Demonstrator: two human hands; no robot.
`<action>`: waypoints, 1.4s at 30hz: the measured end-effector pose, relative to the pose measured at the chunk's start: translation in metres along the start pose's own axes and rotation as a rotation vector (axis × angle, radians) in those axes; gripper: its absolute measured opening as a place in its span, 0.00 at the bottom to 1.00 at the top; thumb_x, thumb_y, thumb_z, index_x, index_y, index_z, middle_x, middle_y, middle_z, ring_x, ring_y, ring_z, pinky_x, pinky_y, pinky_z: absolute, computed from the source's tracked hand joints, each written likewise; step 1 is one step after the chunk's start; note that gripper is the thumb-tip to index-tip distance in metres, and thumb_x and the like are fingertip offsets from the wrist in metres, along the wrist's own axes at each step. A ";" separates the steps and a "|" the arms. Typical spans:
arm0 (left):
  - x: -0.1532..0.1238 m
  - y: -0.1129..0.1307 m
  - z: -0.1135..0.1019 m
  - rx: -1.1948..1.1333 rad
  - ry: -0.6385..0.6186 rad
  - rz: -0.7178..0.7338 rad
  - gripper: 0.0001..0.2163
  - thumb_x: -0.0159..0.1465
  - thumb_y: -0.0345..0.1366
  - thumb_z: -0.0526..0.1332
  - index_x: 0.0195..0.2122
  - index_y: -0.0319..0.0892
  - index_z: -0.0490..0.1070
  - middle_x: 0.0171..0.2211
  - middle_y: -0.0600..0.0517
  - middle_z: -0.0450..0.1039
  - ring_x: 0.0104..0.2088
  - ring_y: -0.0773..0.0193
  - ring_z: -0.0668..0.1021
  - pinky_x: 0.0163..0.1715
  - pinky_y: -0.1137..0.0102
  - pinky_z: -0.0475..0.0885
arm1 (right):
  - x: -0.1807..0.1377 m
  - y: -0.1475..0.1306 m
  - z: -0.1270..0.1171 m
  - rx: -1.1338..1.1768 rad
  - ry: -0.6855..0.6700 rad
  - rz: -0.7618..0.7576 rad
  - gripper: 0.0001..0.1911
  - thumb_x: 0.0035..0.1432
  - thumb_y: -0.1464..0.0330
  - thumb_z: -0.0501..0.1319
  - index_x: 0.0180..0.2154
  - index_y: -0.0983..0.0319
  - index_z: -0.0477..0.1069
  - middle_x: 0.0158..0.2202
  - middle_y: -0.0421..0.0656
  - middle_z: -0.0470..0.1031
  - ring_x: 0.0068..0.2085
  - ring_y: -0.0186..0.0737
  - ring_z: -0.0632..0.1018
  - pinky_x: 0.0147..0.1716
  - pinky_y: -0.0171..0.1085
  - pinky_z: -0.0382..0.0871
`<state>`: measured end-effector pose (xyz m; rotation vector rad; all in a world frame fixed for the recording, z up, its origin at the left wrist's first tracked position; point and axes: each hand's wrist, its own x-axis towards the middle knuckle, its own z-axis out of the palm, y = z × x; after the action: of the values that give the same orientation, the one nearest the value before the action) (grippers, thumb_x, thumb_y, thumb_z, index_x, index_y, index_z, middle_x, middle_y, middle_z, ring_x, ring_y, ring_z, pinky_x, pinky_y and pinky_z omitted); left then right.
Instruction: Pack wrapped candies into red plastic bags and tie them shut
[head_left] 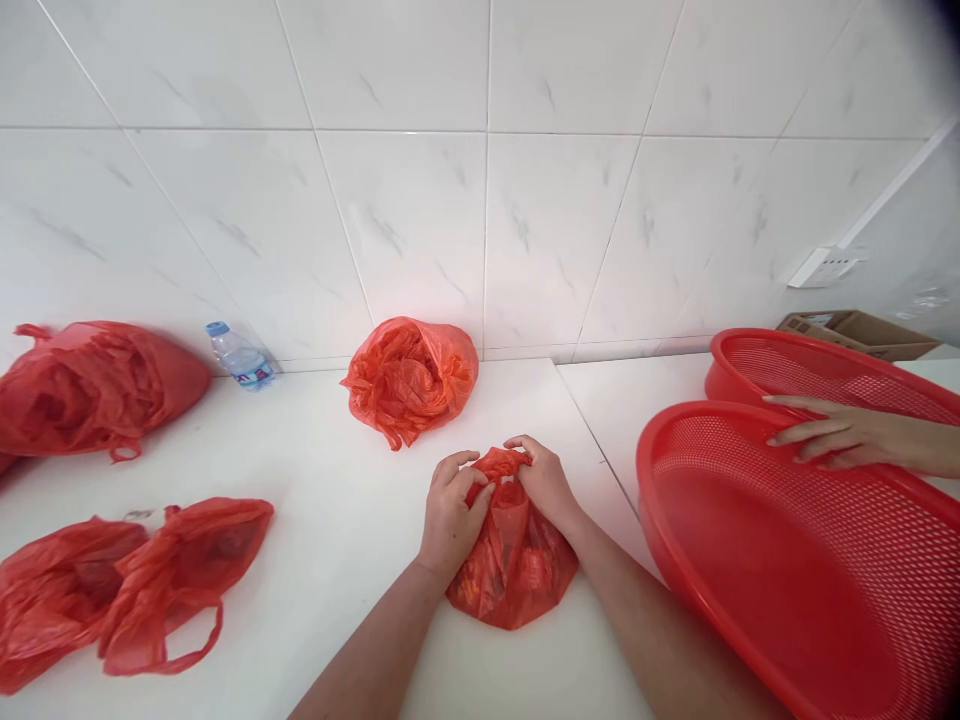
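Note:
A filled red plastic bag (514, 575) lies on the white table in front of me, its contents only dimly showing through the film. My left hand (454, 510) pinches the gathered top of this bag from the left. On the other side, my right hand (549, 485) grips the bag's top edge with bent fingers. Just beyond my hands sits another red plastic bag (411, 380), crumpled inward at its top.
Left are more red bags (187, 580) and a large one (105, 390). A water bottle (241, 358) leans at the tiled wall. On the right, another person's hand (847, 435) touches a red basket (757, 560); behind stand a second basket (795, 360) and a cardboard box (862, 330).

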<state>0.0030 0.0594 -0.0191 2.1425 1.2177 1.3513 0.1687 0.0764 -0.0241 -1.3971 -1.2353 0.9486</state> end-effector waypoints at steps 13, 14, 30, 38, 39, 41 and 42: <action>-0.004 0.008 -0.023 0.133 0.008 0.037 0.06 0.60 0.30 0.57 0.26 0.43 0.61 0.47 0.47 0.66 0.50 0.55 0.69 0.46 0.55 0.69 | 0.013 0.002 -0.018 0.376 0.017 0.071 0.13 0.46 0.63 0.59 0.35 0.61 0.73 0.29 0.41 0.74 0.30 0.37 0.72 0.33 0.37 0.67; -0.009 0.012 -0.033 0.169 -0.021 0.072 0.08 0.60 0.30 0.58 0.25 0.43 0.60 0.47 0.47 0.66 0.50 0.55 0.69 0.45 0.55 0.69 | 0.015 0.004 -0.022 0.331 0.064 0.057 0.12 0.46 0.65 0.59 0.34 0.61 0.73 0.30 0.41 0.74 0.31 0.37 0.72 0.35 0.38 0.67; -0.068 0.052 -0.075 0.060 -0.163 -0.166 0.26 0.61 0.45 0.58 0.60 0.49 0.53 0.63 0.42 0.50 0.62 0.49 0.58 0.54 0.52 0.64 | 0.018 0.017 -0.032 0.018 0.181 -0.042 0.19 0.51 0.58 0.57 0.42 0.61 0.71 0.41 0.46 0.74 0.42 0.44 0.73 0.45 0.44 0.65; -0.030 0.059 -0.040 0.180 -0.524 -0.119 0.36 0.50 0.33 0.66 0.61 0.50 0.56 0.58 0.45 0.62 0.54 0.47 0.68 0.47 0.56 0.70 | 0.017 0.018 -0.043 -0.299 0.105 0.055 0.17 0.49 0.58 0.58 0.38 0.58 0.74 0.37 0.42 0.77 0.38 0.44 0.75 0.37 0.41 0.66; -0.032 0.057 -0.044 0.169 -0.552 -0.136 0.31 0.51 0.29 0.63 0.57 0.51 0.61 0.53 0.49 0.69 0.49 0.52 0.73 0.45 0.60 0.72 | 0.018 0.019 -0.043 -0.309 0.102 0.064 0.17 0.48 0.57 0.58 0.39 0.57 0.74 0.37 0.42 0.77 0.38 0.45 0.75 0.36 0.41 0.66; -0.038 0.050 -0.061 0.134 -0.511 -0.201 0.25 0.51 0.24 0.56 0.49 0.52 0.69 0.43 0.55 0.75 0.42 0.60 0.76 0.43 0.66 0.72 | 0.019 0.021 -0.044 -0.328 0.107 0.080 0.17 0.47 0.58 0.58 0.39 0.57 0.74 0.35 0.42 0.77 0.38 0.45 0.75 0.35 0.40 0.66; -0.040 0.047 -0.075 0.118 -0.447 -0.237 0.25 0.50 0.22 0.53 0.47 0.52 0.71 0.43 0.57 0.76 0.42 0.62 0.76 0.43 0.68 0.71 | 0.020 0.022 -0.043 -0.333 0.110 0.084 0.17 0.47 0.58 0.58 0.39 0.56 0.74 0.35 0.42 0.77 0.38 0.45 0.75 0.35 0.40 0.66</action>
<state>-0.0454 -0.0112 0.0258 2.1364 1.3300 0.6702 0.2178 0.0887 -0.0362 -1.7487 -1.3005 0.7326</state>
